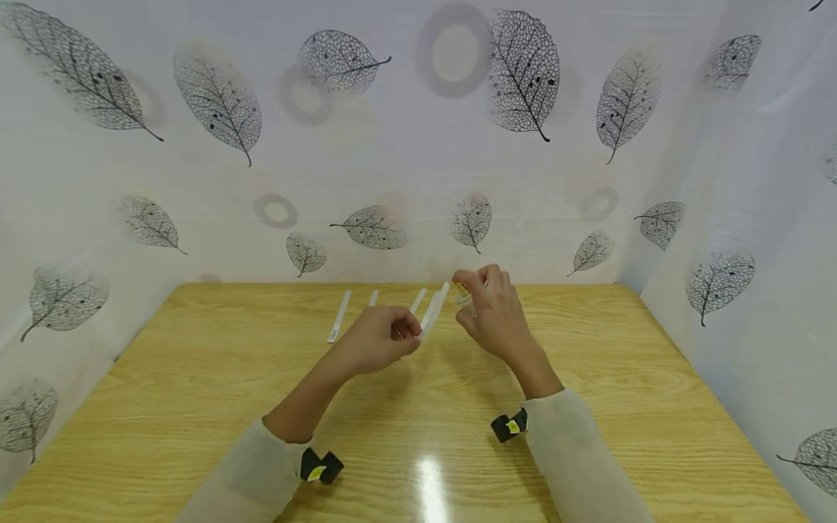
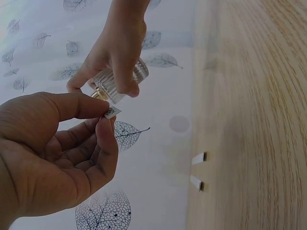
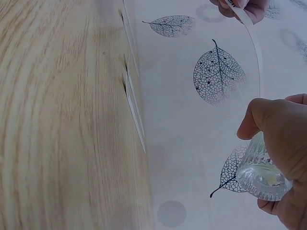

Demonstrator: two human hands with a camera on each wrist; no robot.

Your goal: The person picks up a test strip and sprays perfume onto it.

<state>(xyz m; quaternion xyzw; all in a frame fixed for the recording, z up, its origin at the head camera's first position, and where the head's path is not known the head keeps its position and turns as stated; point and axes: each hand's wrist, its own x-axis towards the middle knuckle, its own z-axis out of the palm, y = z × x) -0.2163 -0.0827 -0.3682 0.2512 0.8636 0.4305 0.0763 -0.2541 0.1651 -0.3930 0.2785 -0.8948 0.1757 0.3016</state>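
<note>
My left hand (image 1: 378, 338) pinches the printed end of a narrow white paper strip (image 3: 256, 45) between thumb and fingertips. The strip slants up and away from that hand, its far part bending slightly in the right wrist view. To its right, my right hand (image 1: 495, 314) grips a ribbed clear glass perfume bottle (image 2: 140, 72) with a gold spray neck (image 2: 99, 94). The bottle is tilted, its neck towards the strip, and its thick glass base shows in the right wrist view. The fingers of the right hand cover part of the bottle and its top.
Several more white strips lie on the wooden table (image 1: 196, 378), among them a strip (image 1: 339, 317) with a printed end left of my hands. A leaf-patterned white curtain (image 1: 392, 167) rises behind the table. Black wrist cameras (image 1: 320, 465) sit at both sleeve cuffs.
</note>
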